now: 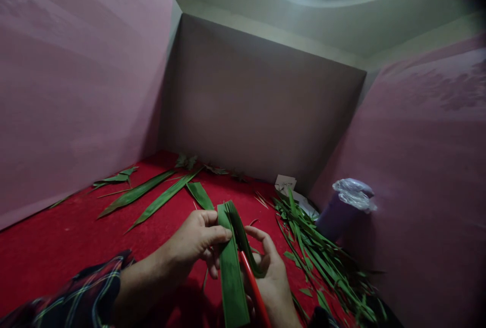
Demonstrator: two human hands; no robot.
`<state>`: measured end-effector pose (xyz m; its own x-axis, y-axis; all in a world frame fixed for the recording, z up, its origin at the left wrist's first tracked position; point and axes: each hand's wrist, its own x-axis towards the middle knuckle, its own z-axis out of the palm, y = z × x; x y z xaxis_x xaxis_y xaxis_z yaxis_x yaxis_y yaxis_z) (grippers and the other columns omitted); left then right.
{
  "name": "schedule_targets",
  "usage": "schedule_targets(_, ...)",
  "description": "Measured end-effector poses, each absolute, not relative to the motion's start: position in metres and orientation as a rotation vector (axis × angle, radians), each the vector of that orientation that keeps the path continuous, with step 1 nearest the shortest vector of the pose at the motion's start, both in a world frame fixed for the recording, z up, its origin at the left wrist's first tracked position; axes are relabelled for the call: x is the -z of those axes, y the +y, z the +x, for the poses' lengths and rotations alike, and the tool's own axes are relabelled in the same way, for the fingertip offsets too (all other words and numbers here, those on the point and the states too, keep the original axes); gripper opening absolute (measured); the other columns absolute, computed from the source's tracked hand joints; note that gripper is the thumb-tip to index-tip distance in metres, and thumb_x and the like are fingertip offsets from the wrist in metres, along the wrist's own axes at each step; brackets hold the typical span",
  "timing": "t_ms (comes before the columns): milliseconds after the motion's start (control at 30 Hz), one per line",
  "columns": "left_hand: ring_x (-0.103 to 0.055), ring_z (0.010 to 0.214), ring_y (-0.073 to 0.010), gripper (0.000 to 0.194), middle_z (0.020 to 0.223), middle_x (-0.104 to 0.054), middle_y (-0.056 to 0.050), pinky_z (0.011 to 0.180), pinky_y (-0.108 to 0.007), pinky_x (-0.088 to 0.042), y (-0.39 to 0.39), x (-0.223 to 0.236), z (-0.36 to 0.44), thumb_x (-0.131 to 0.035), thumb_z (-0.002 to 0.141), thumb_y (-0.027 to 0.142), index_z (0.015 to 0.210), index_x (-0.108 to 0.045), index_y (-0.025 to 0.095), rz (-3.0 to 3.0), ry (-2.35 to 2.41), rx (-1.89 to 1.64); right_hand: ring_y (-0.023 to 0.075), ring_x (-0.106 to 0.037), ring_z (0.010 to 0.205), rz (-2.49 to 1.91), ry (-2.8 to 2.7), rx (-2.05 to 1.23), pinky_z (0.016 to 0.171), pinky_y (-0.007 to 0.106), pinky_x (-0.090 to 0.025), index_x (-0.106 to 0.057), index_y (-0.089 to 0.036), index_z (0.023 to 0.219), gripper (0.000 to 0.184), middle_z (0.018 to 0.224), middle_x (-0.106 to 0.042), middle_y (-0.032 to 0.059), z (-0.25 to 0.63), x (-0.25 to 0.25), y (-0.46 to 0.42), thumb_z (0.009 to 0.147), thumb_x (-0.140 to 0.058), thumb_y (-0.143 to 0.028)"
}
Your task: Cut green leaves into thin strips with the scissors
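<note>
My left hand (197, 241) pinches the top of a broad green leaf strip (231, 272), thumb and fingers pressed on its folded upper end. My right hand (271, 277) curls around the same leaf from the right and also grips a red-handled tool (253, 290) that runs down along the strip. The leaf bends over at the top into a loop between both hands. A plaid sleeve (85, 295) covers my left forearm.
Long green leaves (159, 197) lie spread on the red carpet (56, 247) to the left. A pile of narrow leaf strips (322, 257) lies at the right. A purple bin with a plastic liner (343, 206) stands by the right wall, a white paper (285, 182) near it.
</note>
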<state>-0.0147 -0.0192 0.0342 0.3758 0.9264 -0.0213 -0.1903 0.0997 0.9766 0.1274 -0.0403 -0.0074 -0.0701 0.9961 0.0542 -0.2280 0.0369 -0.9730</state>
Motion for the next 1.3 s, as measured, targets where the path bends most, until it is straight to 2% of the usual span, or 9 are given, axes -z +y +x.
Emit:
schedule_targets(133,-0.049,0.032,-0.0087,0.011,0.050,-0.061,-0.002,0.030,-0.018,-0.041,-0.022,-0.035,-0.013,-0.059,0.065,0.019,0.072,-0.060,0.010,1.177,0.813,-0.948,0.0196,-0.062,0.039,-0.957,-1.075,-1.347,0.037,0.022,-0.042,-0.035,-0.020,0.105,0.079,0.044,-0.061,-0.0077,0.126,0.005,-0.042,0.045,-0.086,-0.031)
schedule_targets(267,-0.050,0.032,-0.0086,0.020,0.056,-0.065,-0.006,0.029,-0.017,-0.037,-0.025,-0.035,-0.012,-0.058,0.065,0.018,0.082,-0.064,0.009,1.196,0.815,-0.909,0.0191,-0.063,0.039,-1.001,-1.068,-1.340,0.036,0.020,-0.040,-0.037,-0.020,0.102,0.078,0.043,-0.062,-0.0074,0.127,0.000,-0.043,0.043,-0.087,-0.025)
schedule_targets(533,-0.049,0.031,-0.0085,0.019,0.052,-0.063,-0.004,0.029,-0.015,-0.034,-0.024,-0.037,-0.013,-0.058,0.064,0.017,0.080,-0.064,0.009,1.193,0.819,-0.876,0.0178,-0.062,0.040,-1.020,-1.104,-1.328,0.040,0.022,-0.045,-0.037,-0.020,0.104,0.077,0.045,-0.063,-0.0071,0.130,0.000,-0.042,0.047,-0.087,-0.024)
schedule_targets(700,-0.049,0.032,-0.0084,0.013,0.052,-0.063,-0.005,0.029,-0.017,-0.039,-0.024,-0.033,-0.013,-0.056,0.066,0.017,0.075,-0.062,0.010,1.172,0.810,-0.873,0.0187,-0.063,0.042,-1.009,-1.107,-1.322,0.040,0.022,-0.045,-0.036,-0.020,0.105,0.075,0.048,-0.065,-0.0054,0.129,0.003,-0.042,0.049,-0.086,-0.026)
schedule_targets(833,-0.049,0.032,-0.0085,0.016,0.052,-0.062,-0.004,0.030,-0.017,-0.041,-0.021,-0.028,-0.014,-0.057,0.067,0.018,0.079,-0.062,0.010,1.139,0.768,-0.866,0.0196,-0.064,0.045,-0.967,-1.110,-1.329,0.043,0.025,-0.048,-0.038,-0.020,0.104,0.074,0.051,-0.065,-0.0049,0.130,0.006,-0.041,0.048,-0.086,-0.027)
schedule_targets(1300,-0.050,0.031,-0.0087,0.023,0.055,-0.063,-0.006,0.028,-0.014,-0.033,-0.020,-0.025,-0.014,-0.058,0.066,0.017,0.087,-0.065,0.010,1.108,0.720,-0.838,0.0185,-0.063,0.045,-0.877,-1.117,-1.377,0.042,0.025,-0.048,-0.046,-0.018,0.096,0.066,0.051,-0.063,-0.0044,0.129,0.006,-0.041,0.046,-0.086,-0.029)
